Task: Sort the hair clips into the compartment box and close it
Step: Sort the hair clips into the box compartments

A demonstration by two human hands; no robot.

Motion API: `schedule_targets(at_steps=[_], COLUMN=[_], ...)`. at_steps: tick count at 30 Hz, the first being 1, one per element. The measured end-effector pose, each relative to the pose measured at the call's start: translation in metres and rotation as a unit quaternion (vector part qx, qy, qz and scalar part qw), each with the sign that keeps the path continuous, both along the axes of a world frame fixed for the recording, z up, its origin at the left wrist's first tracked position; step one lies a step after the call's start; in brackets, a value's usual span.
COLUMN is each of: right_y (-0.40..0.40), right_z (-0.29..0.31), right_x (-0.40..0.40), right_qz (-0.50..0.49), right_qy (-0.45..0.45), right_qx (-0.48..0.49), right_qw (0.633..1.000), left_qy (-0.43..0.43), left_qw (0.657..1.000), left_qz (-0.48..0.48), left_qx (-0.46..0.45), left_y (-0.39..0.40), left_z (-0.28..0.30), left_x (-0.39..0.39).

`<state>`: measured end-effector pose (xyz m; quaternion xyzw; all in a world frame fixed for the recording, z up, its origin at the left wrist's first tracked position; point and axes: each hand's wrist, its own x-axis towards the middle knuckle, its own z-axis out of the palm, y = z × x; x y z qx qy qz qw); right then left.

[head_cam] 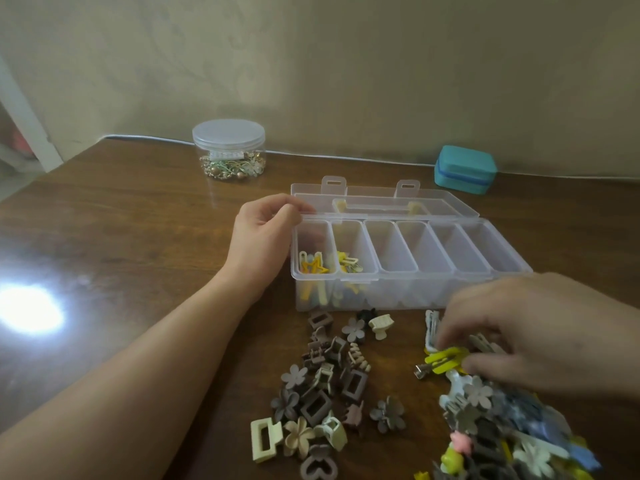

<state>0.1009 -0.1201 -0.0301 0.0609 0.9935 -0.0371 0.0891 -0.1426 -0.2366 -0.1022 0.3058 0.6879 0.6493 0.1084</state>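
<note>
A clear compartment box [408,289] stands open on the wooden table, its lid [384,202] lying back behind it. The two leftmost compartments hold small yellow and pastel clips [313,266]; the others look empty. My left hand [266,233] rests against the box's left end, fingers curled at the back left corner. My right hand [530,330] is low over the right pile, fingers pinching a yellow-green clip [445,360]. A pile of brown, grey and cream claw and flower clips [325,389] lies in front of the box. A second mixed pile [502,434] lies at the right.
A round clear jar [228,150] of beads and trinkets stands at the back, near the wall. A teal zip case [465,169] sits at the back right. A white cable [311,154] runs along the wall edge. A bright glare spot [27,310] marks the table's left.
</note>
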Motion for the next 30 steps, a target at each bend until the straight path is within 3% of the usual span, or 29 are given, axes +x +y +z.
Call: schedule_targets(at_steps=[7, 12, 15, 18, 20, 22, 25, 30], right_y=[-0.011, -0.010, -0.007, -0.009, -0.009, -0.007, -0.001, -0.006], right_z=[-0.008, -0.010, -0.006, -0.012, -0.017, -0.018, -0.015, -0.003], right_x=[-0.011, -0.010, -0.014, -0.021, -0.034, -0.046, -0.052, -0.027], right_qz=[0.014, 0.042, 0.015, -0.077, -0.124, -0.166, -0.192, -0.147], right_qy=[-0.040, 0.011, 0.110, 0.303, 0.402, 0.447, 0.427, 0.384], right_qx=[0.023, 0.014, -0.100, -0.255, -0.249, -0.224, -0.184, -0.153], right_qw=[0.999, 0.999, 0.989, 0.915, 0.872, 0.850, 0.864, 0.898], left_qy=[-0.011, -0.008, -0.008, -0.007, -0.008, -0.009, -0.007, -0.008], left_qw=[1.000, 1.000, 1.000, 1.000, 1.000, 1.000, 1.000, 1.000], left_qz=[-0.007, -0.010, -0.009, -0.005, -0.004, 0.000, 0.005, -0.004], left_qx=[0.010, 0.009, 0.007, 0.002, 0.000, -0.002, -0.003, 0.003], left_y=[0.000, -0.001, 0.000, 0.000, 0.000, 0.000, 0.000, 0.000], left_z=[0.004, 0.004, 0.004, 0.003, 0.003, 0.003, 0.003, 0.005], left_x=[0.005, 0.005, 0.004, 0.003, 0.003, 0.002, 0.003, 0.005])
